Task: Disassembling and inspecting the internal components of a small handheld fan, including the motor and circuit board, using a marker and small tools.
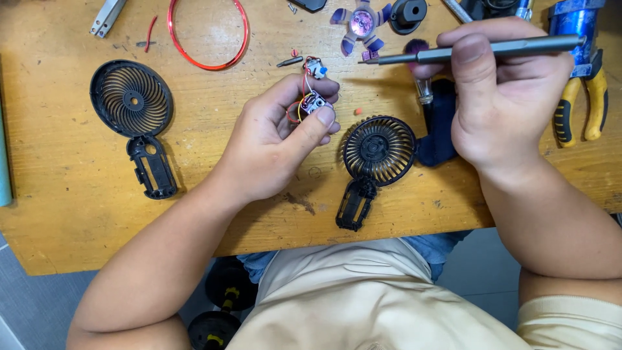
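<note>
left hand pinches small wired circuit board; right hand clamped on grey metal screwdriver above wooden surface.

Cream short-sleeved shirt, blue jeans, bare forearms.

worn wooden table, grey floor below, even light.

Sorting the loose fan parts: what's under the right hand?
Under the right hand lies a dark blue part beside the black fan grille; how far it extends beneath the palm is hidden.
</note>
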